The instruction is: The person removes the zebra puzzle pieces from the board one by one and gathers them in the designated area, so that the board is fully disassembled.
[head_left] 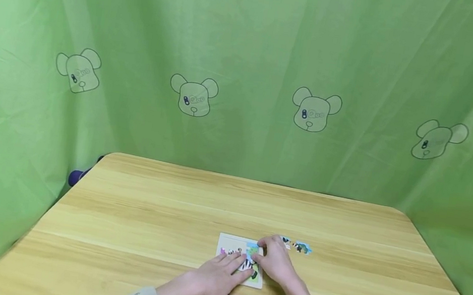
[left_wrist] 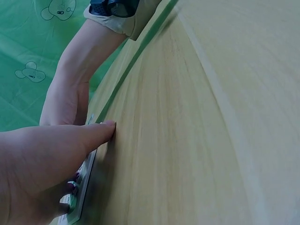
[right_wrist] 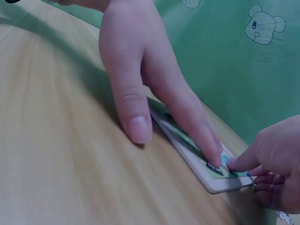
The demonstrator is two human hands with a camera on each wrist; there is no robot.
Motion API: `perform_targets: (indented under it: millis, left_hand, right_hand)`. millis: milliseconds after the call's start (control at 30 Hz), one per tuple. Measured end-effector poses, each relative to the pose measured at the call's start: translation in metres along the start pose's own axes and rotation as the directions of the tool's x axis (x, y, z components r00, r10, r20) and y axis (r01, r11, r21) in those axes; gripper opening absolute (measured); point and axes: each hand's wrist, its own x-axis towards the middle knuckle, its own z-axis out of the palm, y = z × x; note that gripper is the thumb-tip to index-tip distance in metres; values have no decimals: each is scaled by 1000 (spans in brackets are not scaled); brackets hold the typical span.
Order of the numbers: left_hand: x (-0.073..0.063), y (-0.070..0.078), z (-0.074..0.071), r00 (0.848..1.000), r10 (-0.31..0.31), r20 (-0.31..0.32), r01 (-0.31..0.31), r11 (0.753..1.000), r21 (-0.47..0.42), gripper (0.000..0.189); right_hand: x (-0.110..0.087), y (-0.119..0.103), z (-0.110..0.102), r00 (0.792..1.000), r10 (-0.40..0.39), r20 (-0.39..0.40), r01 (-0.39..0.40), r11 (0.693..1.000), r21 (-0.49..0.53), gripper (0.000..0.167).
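Note:
A square jigsaw board [head_left: 227, 238] with a pale frame and a picture with a zebra lies on the table. My left hand [head_left: 218, 280] rests across it with fingers spread, their tips on the picture; its thumb points away over the wood, beside the board's near edge in the right wrist view. At the far right corner my right hand [head_left: 280, 263] pinches a light blue puzzle piece [right_wrist: 224, 161], thumb on top and the other fingers curled by the board's rim [right_wrist: 199, 182]. Fingers hide part of the picture and most of that piece.
Two loose puzzle pieces, one with a dark tree-like shape [head_left: 303, 248] and one black and white [head_left: 285, 242], lie just beyond my right hand. Green curtains [head_left: 253, 33] surround the wooden table [head_left: 140, 204]. A purple object [head_left: 75, 177] shows behind its left edge.

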Motion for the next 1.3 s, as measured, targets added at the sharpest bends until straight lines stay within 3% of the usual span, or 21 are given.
perform_targets:
  millis: [167, 400, 667, 867, 1167, 1300]
  left_hand:
    - [0, 0, 2, 1000, 8, -3, -8, 1000, -8, 72]
    - [-1, -1, 0, 1000, 9, 0, -9, 1000, -13, 71]
    - [-2, -1, -1, 1000, 3, -2, -3, 1000, -23, 71]
    - [-2, 0, 0, 1000, 2, -6, -2, 1000, -23, 72]
    - [-2, 0, 5, 1000, 10, -7, -10, 1000, -29, 71]
    - [-2, -1, 4, 1000, 6, -10, -6, 999, -32, 71]
  right_hand:
    - [4, 1, 1, 999, 38, 19, -39, 998, 42, 32]
    - [7, -3, 3, 997, 68, -23, -64, 989, 133, 28]
    - [7, 7, -3, 991, 114, -76, -84, 945, 317, 20]
    - [2, 30, -27, 981, 183, -68, -139, 899, 415, 25]
    - [-9, 85, -66, 966, 259, -23, -208, 821, 531, 35]
    - [-11, 104, -80, 963, 270, -10, -226, 824, 520, 38]
